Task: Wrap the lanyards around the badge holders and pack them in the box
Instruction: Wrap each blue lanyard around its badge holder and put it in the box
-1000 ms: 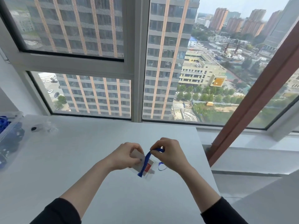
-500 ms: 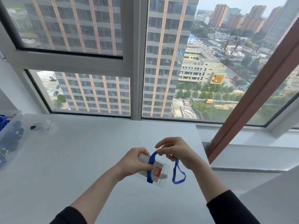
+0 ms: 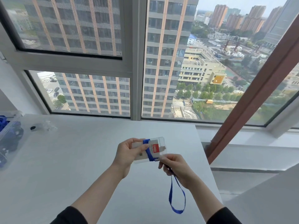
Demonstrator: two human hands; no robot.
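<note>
A clear badge holder (image 3: pixel 159 147) with a red and white card inside is held above the white table (image 3: pixel 72 159). My left hand (image 3: pixel 129 151) grips its left end, thumb on the front. A blue lanyard (image 3: pixel 174 191) crosses the holder once as a diagonal band. My right hand (image 3: pixel 175 168) pinches the strap just below the holder's lower right corner. The free end of the strap hangs down as a loop under my right wrist. At the far left edge stands a clear plastic box (image 3: pixel 9 139) with several blue lanyards and badge holders inside.
A small clear bag with a black round piece (image 3: pixel 34 127) lies on the table near the box. The window and its sill run behind the table. The table's right edge drops off beside a brown window post (image 3: pixel 242 110).
The holder has been raised and turned more level. My right hand moved from above the holder down to its lower right corner, pulling the strap across the front. The hanging loop is longer.
</note>
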